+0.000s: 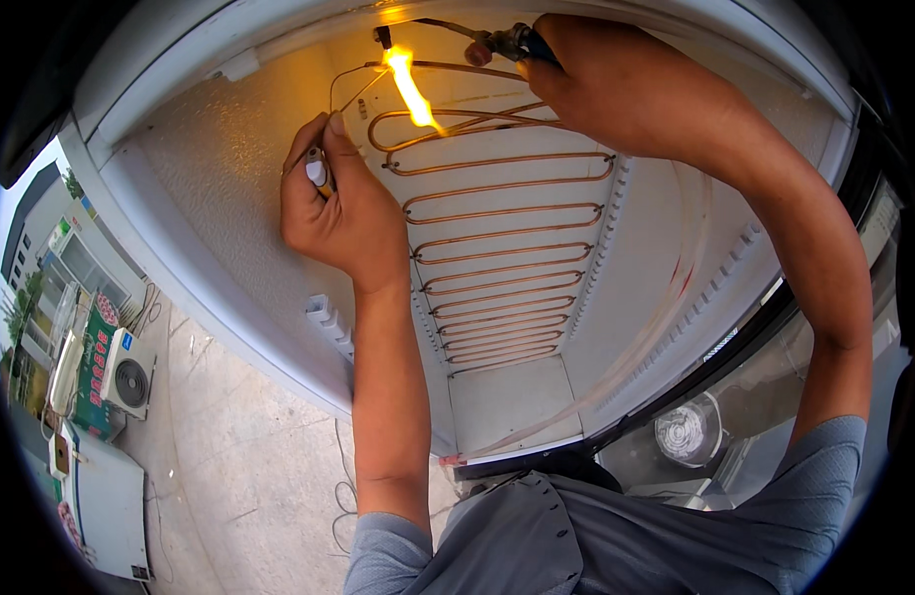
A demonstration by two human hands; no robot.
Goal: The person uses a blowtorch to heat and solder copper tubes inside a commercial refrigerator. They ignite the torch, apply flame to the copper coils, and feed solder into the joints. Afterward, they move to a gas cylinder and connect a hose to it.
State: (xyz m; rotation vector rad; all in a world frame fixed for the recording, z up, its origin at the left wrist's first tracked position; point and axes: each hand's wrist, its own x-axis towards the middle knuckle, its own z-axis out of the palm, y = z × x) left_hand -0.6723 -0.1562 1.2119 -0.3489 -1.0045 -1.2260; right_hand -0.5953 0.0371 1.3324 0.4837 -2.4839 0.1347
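The copper pipe (467, 68) inside the white cabinet (210, 169) is apparently being heated — the lit torch (502, 45) is gripped by the right hand (606, 84), a thin rod (361, 91) is pinched by the left hand (343, 203) — and next the rod probably must be held steady near the flame (408, 89).

lettering: we saw large red characters (98, 367) running down a green panel (94, 421) | label: we noted a blue sticker (127, 341) on a white fan unit (130, 382), its print too small for us to read
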